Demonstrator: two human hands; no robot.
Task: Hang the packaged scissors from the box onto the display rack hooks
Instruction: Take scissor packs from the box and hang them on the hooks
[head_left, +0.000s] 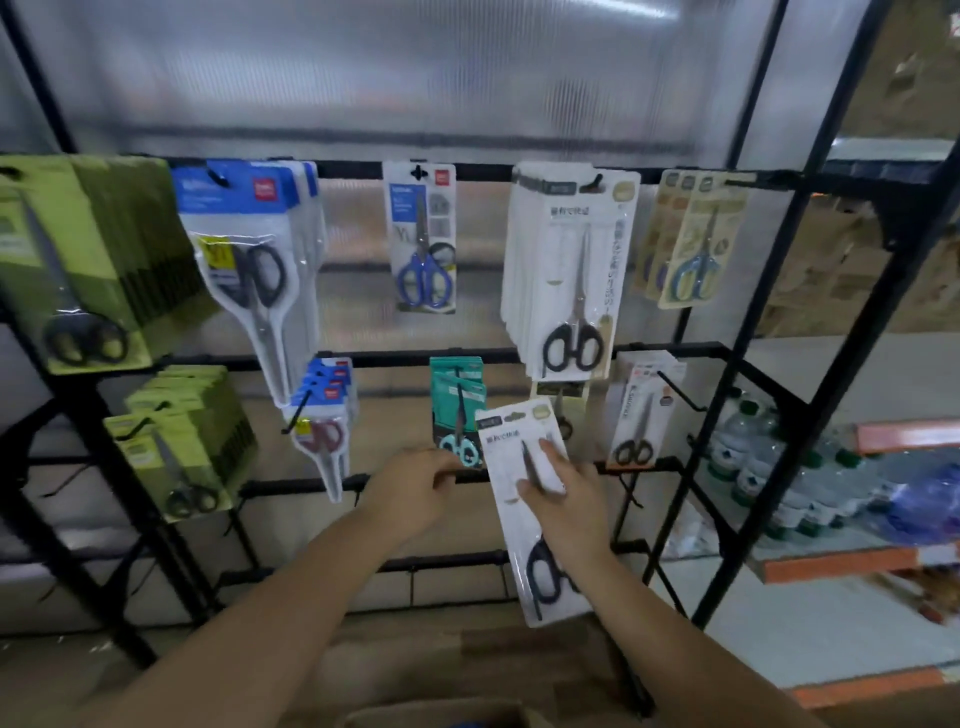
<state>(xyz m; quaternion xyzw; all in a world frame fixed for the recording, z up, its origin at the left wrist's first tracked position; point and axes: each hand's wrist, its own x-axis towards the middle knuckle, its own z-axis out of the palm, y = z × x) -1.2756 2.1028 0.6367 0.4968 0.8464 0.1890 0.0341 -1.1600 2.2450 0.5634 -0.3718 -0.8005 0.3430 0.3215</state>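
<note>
My right hand (569, 501) grips a white pack of black-handled scissors (511, 457), tilted with its top toward the rack, in front of the lower rows. My left hand (415, 491) hovers just left of the pack with loosely curled fingers and holds nothing I can see. A matching stack of white scissor packs (569, 270) hangs from a top-rail hook (594, 183) of the black display rack (467, 358). The cardboard box (441, 714) shows only as a rim at the bottom edge.
Other hooks carry green packs (78, 260), blue-headed packs (249, 249), a blue-handled pair (422, 239), beige packs (691, 244), teal packs (460, 405) and small white packs (641, 410). Water bottles (769, 467) stand on an orange-edged shelf at right.
</note>
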